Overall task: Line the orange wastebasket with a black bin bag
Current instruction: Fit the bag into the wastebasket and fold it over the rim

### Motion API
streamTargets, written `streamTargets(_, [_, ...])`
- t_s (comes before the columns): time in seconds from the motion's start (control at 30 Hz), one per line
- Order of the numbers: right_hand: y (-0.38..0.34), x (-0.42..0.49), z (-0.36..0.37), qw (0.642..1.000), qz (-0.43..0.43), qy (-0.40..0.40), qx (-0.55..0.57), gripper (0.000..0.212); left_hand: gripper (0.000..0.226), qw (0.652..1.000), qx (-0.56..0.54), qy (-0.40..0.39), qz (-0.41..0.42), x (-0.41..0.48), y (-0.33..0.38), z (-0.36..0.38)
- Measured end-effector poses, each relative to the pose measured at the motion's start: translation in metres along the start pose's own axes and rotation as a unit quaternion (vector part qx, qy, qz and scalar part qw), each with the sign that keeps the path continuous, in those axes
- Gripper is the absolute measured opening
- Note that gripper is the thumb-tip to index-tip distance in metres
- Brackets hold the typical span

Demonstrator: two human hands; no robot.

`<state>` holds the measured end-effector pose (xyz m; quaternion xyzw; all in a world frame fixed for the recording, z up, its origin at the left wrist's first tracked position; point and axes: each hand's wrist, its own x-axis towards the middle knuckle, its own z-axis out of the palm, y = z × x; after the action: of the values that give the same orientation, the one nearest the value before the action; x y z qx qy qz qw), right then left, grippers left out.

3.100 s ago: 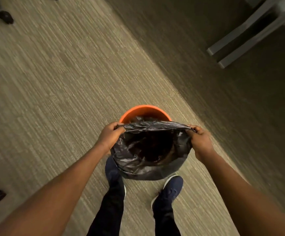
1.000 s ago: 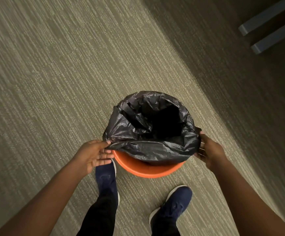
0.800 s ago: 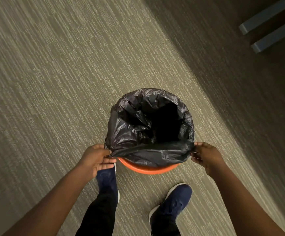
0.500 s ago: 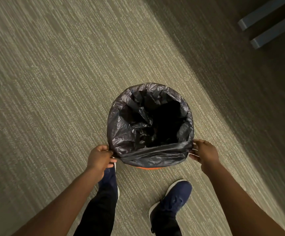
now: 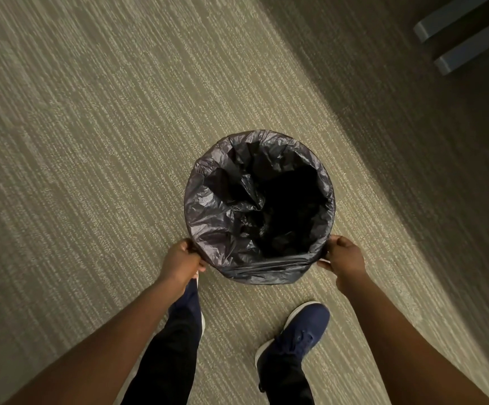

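The black bin bag [image 5: 222, 223] is spread open over the round wastebasket on the carpet, its edge folded down over the whole rim. No orange of the wastebasket shows; the bag hides it. My left hand [image 5: 180, 263] pinches the folded bag edge at the near-left side. My right hand [image 5: 343, 257] pinches the bag edge at the near-right side. The bag's inside is crumpled and dark.
Beige striped carpet [image 5: 91, 141] lies all round, with a dark shadow band to the right. Grey furniture bars [image 5: 465, 33] sit at the top right. My two feet in dark blue shoes [image 5: 301, 325] stand just in front of the basket.
Both hands pulled the bag's edge down over the near rim. The orange rim that showed at the front is now covered. The hands moved slightly lower and apart.
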<state>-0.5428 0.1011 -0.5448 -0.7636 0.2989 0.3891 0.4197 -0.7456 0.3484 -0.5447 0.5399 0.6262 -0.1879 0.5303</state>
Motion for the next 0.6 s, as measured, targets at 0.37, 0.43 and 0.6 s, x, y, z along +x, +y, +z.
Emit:
streamTargets(0.37, [0.008,-0.021,-0.011,0.983,0.091,-0.152,0.042,0.022,0.019,0.931,-0.242,-0.244,-0.121,-0.027,-0.008,-0.007])
streamTargets(0.43, [0.011,-0.016,-0.01,0.986,0.073,-0.148,0.017,0.019,0.01,0.941,-0.223,-0.233,-0.102,-0.019,-0.012,-0.007])
streamTargets(0.6, [0.014,0.0,0.004,0.996,0.017,-0.082,-0.034,0.018,0.012,0.987,-0.084,-0.129,-0.048,-0.003,-0.012,0.01])
